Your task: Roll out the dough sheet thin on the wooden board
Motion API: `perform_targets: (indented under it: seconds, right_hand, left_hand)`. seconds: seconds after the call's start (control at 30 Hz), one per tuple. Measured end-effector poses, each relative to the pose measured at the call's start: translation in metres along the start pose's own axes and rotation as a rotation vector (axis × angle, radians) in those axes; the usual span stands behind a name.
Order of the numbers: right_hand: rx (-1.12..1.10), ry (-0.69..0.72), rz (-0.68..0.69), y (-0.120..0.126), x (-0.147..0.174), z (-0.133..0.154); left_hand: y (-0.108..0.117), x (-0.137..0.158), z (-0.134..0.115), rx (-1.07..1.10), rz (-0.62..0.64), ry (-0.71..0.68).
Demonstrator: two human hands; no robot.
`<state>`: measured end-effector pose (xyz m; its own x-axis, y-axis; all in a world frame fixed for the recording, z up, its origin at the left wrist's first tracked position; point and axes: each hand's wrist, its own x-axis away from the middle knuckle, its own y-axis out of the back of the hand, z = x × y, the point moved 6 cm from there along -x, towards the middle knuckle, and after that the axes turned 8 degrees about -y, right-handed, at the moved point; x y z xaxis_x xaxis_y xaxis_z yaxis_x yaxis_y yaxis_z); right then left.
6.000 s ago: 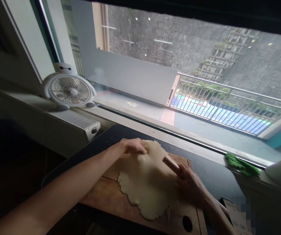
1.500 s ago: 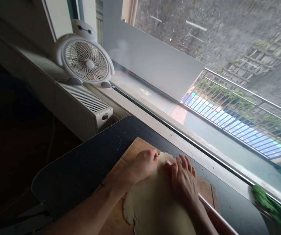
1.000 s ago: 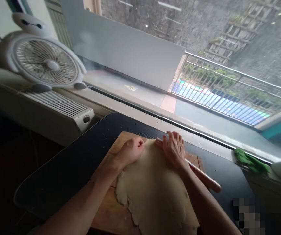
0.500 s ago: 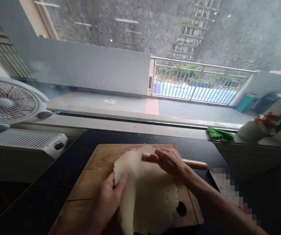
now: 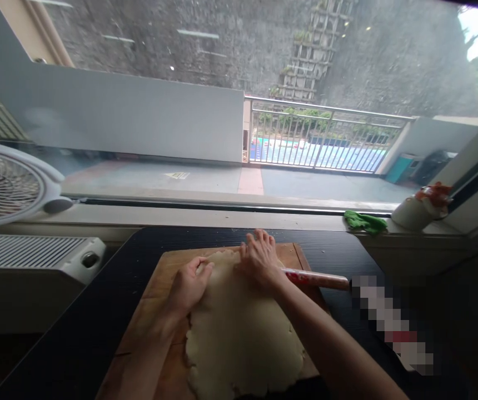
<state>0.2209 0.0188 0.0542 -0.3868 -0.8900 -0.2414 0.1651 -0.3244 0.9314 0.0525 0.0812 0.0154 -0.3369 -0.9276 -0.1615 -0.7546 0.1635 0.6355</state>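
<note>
A large thin sheet of pale rolled dough (image 5: 243, 333) with a ragged edge lies on a wooden cutting board (image 5: 155, 289). At its upper left, my left hand (image 5: 189, 283) has thumb and fingers closed on the dough's edge. My right hand (image 5: 259, 256) rests over the far part of the dough, its fingers apart and slightly bent near the far rim. From beneath my right wrist a rolling pin (image 5: 322, 280) with red print sticks out to the right, past the board. Its other end is hidden by the hand.
The board stands on a black table (image 5: 97, 311). A pixelated item (image 5: 389, 322) lies at the right. A fan (image 5: 9, 183) and a slatted white unit (image 5: 43, 261) are at left. A green cloth (image 5: 364, 221) and a whitish container (image 5: 418, 211) sit on the windowsill.
My right hand has moved left and let go of its grip round the rolling pin. My left hand has shifted up along the dough's edge, and the folded left side now lies flatter.
</note>
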Motion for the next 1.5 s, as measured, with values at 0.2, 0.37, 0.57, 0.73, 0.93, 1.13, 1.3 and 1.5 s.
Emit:
perform_targets:
  seconds: [0.2, 0.37, 0.57, 0.73, 0.93, 1.13, 1.3, 1.5]
  right_hand:
    - [0.023, 0.106, 0.026, -0.01, 0.01, 0.009]
    - [0.038, -0.028, 0.122, -0.013, -0.03, 0.0]
    - [0.028, 0.167, 0.032, -0.013, 0.017, 0.015]
    - [0.053, -0.09, 0.107, -0.013, -0.034, -0.004]
    - [0.046, 0.113, 0.085, -0.022, 0.003, 0.015]
    - [0.049, -0.099, 0.161, -0.02, -0.043, -0.003]
    - [0.012, 0.155, 0.098, -0.019, 0.022, 0.024]
    - [0.022, 0.008, 0.096, -0.021, -0.005, 0.009]
  left_hand:
    - [0.003, 0.0, 0.0, 0.052, -0.029, -0.047]
    - [0.004, 0.0, -0.005, -0.008, -0.059, -0.05]
    - [0.002, 0.0, -0.001, -0.011, -0.025, -0.015]
    - [0.003, 0.0, -0.003, -0.003, -0.05, -0.033]
    - [0.001, -0.001, 0.001, 0.008, -0.022, -0.021]
    - [0.001, 0.001, -0.002, 0.008, -0.039, -0.033]
    - [0.002, 0.001, 0.0, 0.036, -0.045, -0.019]
    - [0.003, 0.0, -0.002, 0.032, -0.045, -0.019]
